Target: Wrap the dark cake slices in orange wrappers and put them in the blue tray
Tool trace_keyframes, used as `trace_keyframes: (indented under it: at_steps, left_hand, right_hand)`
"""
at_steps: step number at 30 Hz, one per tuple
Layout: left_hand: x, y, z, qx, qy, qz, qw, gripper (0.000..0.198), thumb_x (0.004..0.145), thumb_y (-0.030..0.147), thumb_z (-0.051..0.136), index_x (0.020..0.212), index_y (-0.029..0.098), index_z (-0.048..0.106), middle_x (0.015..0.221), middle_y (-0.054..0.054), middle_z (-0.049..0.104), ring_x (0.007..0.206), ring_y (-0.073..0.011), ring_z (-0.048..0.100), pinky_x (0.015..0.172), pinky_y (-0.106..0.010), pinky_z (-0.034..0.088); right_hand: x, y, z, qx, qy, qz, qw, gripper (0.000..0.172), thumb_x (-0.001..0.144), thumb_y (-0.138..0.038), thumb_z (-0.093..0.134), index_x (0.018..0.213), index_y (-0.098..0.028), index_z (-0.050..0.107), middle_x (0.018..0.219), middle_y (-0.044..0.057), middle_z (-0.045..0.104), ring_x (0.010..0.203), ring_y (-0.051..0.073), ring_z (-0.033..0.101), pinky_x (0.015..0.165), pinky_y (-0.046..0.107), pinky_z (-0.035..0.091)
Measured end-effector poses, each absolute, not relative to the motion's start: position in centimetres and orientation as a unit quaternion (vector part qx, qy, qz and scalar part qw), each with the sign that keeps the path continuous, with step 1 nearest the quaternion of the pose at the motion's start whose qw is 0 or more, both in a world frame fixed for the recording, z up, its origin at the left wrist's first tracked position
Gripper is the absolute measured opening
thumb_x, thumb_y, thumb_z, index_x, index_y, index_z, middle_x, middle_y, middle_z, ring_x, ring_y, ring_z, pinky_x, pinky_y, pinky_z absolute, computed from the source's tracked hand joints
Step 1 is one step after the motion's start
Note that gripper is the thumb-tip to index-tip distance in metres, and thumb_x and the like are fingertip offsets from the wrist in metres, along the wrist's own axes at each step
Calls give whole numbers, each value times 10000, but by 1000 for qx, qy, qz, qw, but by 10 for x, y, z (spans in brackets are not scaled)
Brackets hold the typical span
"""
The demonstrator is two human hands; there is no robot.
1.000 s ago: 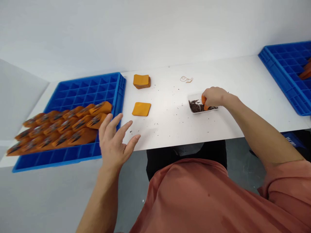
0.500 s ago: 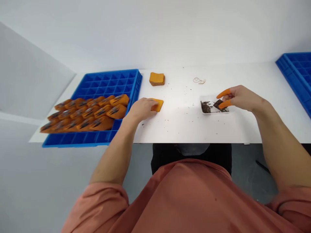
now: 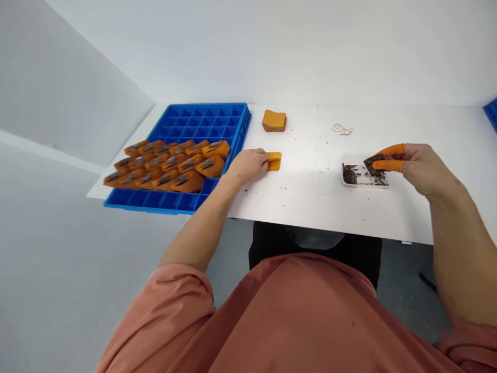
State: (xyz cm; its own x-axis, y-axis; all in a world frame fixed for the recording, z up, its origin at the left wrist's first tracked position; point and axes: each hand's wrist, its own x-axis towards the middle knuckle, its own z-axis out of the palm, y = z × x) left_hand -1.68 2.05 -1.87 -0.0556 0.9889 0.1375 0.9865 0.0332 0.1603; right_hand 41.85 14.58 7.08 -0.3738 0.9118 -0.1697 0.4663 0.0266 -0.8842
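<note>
Orange pouch (image 3: 275, 160), blue tray (image 3: 194, 116) beside, stack (image 3: 274, 120) behind

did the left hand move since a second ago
Yes: the left hand went forward from the table edge onto the orange pad by the blue tray.

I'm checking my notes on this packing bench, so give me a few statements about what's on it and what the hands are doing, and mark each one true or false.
1. The left hand touches a single orange pouch lying on the white table. True.
2. The right hand pinches a dark piece at the small clear dish. True.
3. Every compartment of the blue tray is filled. False: the filled orange packets cover only the near part of the blue tray; its far rows are bare.
4. The stack of orange pouches sits inside the tray. False: the stack lies on the table, beside the tray.
</note>
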Motion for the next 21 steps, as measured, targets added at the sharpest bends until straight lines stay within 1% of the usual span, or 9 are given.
trace_keyframes:
  at_steps: [2, 4, 7, 9, 11, 13, 17, 19, 21]
  left_hand:
    - [-9, 17, -20, 677, 729, 98, 2, 429, 1027, 337, 458, 978, 211, 865, 1158, -150, 820, 1088, -322, 757, 967, -446, 571]
    - [-4, 13, -17, 646, 751, 139, 2, 390, 1024, 320, 488, 953, 215, 857, 1138, -141, 816, 1063, -312, 745, 939, -441, 567]
    - [8, 0, -7, 598, 752, 278, 20, 270, 980, 339, 619, 844, 208, 812, 975, -104, 802, 922, -282, 724, 862, -428, 558]
    - [22, -13, 2, 570, 720, 390, 65, 242, 938, 364, 715, 756, 209, 747, 840, -63, 754, 817, -247, 688, 782, -406, 544]
    - [42, -28, 11, 544, 672, 485, 131, 261, 894, 377, 797, 717, 216, 693, 790, -31, 719, 771, -216, 661, 729, -381, 529]
    - [62, -43, 19, 523, 626, 546, 193, 286, 854, 378, 855, 706, 221, 665, 789, -17, 709, 768, -204, 658, 715, -373, 527]
    - [91, -61, 30, 513, 588, 572, 251, 404, 809, 438, 920, 655, 222, 614, 743, -8, 674, 725, -189, 631, 664, -361, 496]
    - [98, -65, 33, 523, 583, 571, 247, 449, 808, 474, 934, 636, 219, 607, 714, 1, 657, 688, -168, 593, 643, -345, 468]
    - [103, -68, 35, 535, 573, 573, 238, 461, 822, 489, 937, 631, 217, 616, 696, 9, 650, 665, -151, 571, 644, -336, 461]
  right_hand:
    - [417, 141, 70, -500, -668, 484, 264, 265, 723, -301, 951, 958, -214, 864, 1105, 118, 843, 1028, 272, 754, 1004, 467, 590]
    - [416, 137, 69, -486, -655, 495, 299, 265, 708, -278, 957, 947, -216, 861, 1078, 110, 840, 1000, 261, 760, 955, 443, 616]
    - [412, 129, 68, -467, -631, 505, 358, 256, 670, -233, 959, 899, -220, 845, 1005, 89, 833, 951, 246, 768, 929, 425, 637]
    - [405, 120, 69, -448, -618, 513, 394, 245, 659, -219, 960, 871, -228, 837, 969, 75, 831, 934, 242, 773, 922, 420, 641]
    - [394, 105, 75, -422, -605, 533, 414, 229, 658, -227, 967, 847, -243, 837, 938, 55, 831, 912, 237, 776, 889, 413, 642]
    - [379, 85, 82, -389, -601, 563, 413, 208, 666, -239, 965, 830, -274, 841, 906, 27, 830, 879, 237, 779, 839, 416, 640]
    - [343, 41, 96, -294, -624, 608, 393, 219, 682, -261, 941, 824, -390, 834, 873, -48, 804, 876, 250, 775, 852, 485, 651]
    - [328, 25, 96, -270, -641, 601, 393, 191, 717, -333, 938, 849, -408, 822, 903, -50, 791, 909, 264, 758, 854, 515, 642]
    - [318, 17, 93, -275, -665, 575, 390, 143, 791, -414, 907, 902, -391, 820, 977, -29, 793, 973, 282, 748, 849, 519, 626]
